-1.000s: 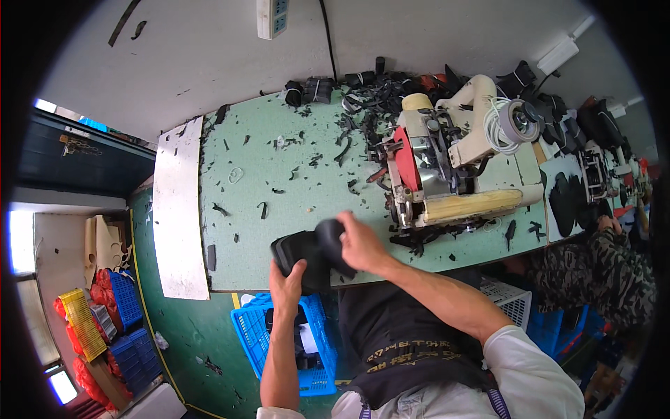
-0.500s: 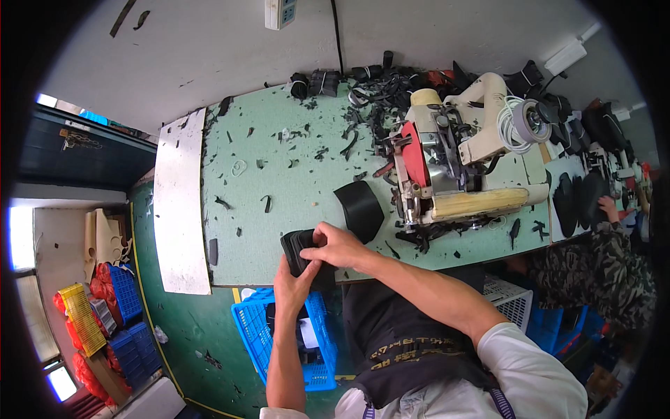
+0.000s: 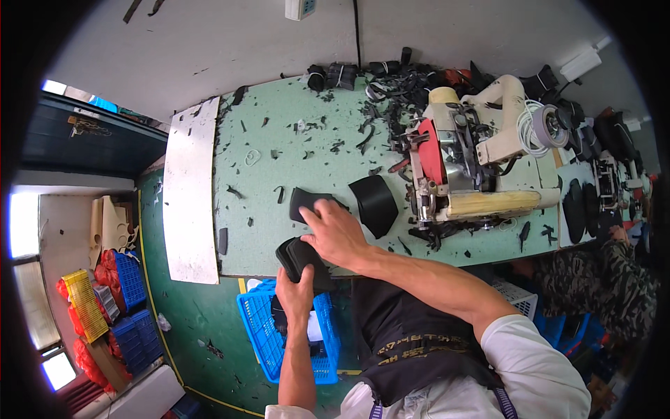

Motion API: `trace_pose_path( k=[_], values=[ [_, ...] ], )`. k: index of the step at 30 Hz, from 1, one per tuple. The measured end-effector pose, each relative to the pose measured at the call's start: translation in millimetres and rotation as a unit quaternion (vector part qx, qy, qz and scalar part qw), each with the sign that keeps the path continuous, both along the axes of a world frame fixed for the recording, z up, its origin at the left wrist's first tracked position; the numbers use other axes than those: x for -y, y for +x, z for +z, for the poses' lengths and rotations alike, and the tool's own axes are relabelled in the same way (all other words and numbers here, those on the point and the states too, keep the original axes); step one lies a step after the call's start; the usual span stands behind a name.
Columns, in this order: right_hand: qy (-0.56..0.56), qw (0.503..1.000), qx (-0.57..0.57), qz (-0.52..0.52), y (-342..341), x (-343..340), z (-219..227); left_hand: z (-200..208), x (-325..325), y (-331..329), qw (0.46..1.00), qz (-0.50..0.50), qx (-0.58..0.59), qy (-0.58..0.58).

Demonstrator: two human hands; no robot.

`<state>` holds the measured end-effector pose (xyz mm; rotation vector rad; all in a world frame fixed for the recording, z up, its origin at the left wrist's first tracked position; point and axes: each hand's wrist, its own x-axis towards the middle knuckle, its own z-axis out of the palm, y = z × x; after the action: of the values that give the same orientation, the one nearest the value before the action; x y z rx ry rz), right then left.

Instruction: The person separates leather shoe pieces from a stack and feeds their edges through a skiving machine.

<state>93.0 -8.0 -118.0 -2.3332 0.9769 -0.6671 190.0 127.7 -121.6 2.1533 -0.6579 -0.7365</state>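
My left hand (image 3: 296, 293) grips a stack of thin black leather-like pieces (image 3: 301, 255) at the table's front edge, its thumb across the near side. Above the stack, my right hand (image 3: 340, 237) reaches over a single black piece (image 3: 301, 201) lying on the table. Its fingers are spread and the fingertips rest on that piece, hiding part of it; the thumb stands apart, near the stack. Just right of this, a larger curved black piece (image 3: 375, 204) lies flat by itself.
A sewing-type machine (image 3: 453, 160) with a pale arm stands on the right. Black scraps (image 3: 398, 105) pile up behind it. A white board (image 3: 192, 202) covers the table's left end. Below the front edge sits a blue crate (image 3: 265, 328). A co-worker's camouflage sleeve (image 3: 586, 279) shows at far right.
My right hand has moved from the stack up onto the table, and a single black piece now lies under its fingers. My left hand keeps the stack. The view has shifted slightly.
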Motion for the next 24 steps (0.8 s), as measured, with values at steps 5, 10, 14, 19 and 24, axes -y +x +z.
trace_pose_path(
  k=[5, 10, 14, 19, 24],
  values=[
    [0.495, 0.867, 0.038, 0.034, -9, -12, -26, 5, 10, -7, 0.988, -0.121, 0.092, 0.044],
    [0.565, 0.818, 0.096, 0.042, -9, -13, -31, 4, 7, 4, 0.991, -0.124, -0.041, 0.033],
    [0.642, 0.756, 0.121, 0.036, -13, -8, -29, -1, 3, 12, 0.976, -0.123, -0.179, 0.016],
    [0.307, 0.951, 0.039, 0.018, -9, -31, -25, -20, -5, 14, 0.964, -0.036, -0.26, -0.049],
    [0.168, 0.977, 0.071, -0.106, -53, 9, 12, 0, -11, 5, 0.968, 0.04, -0.233, -0.085]
  ],
)
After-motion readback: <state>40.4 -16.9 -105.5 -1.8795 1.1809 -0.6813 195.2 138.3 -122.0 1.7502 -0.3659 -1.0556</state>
